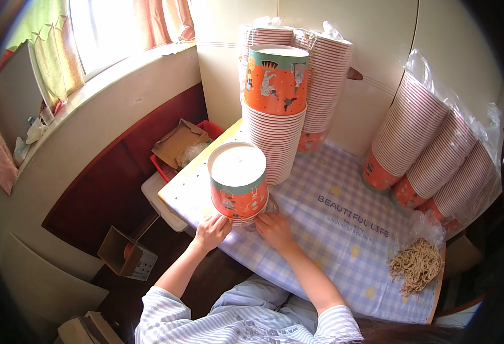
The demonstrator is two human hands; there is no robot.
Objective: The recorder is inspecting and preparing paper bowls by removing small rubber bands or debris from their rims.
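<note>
An orange paper bucket (239,198) with a green band stands upside down at the table's near left edge, its white base up. My left hand (213,231) is closed at the left of its lower rim, fingertips pressed against it. Closed likewise, my right hand (274,229) grips the rim's right side. A thin tan cord loop (273,202) shows beside the bucket, just above my right hand; whether those fingers also pinch it is hidden. Right behind stands a tall stack of nested upside-down paper buckets (273,137), with a printed orange one on top.
Plastic-wrapped bucket stacks stand at the back (326,80) and lean at the right (409,126). A heap of tan cords (417,265) lies on the checked tablecloth (320,252) at the right. Left of the table are a red crate (161,167) and an open cardboard box (127,252).
</note>
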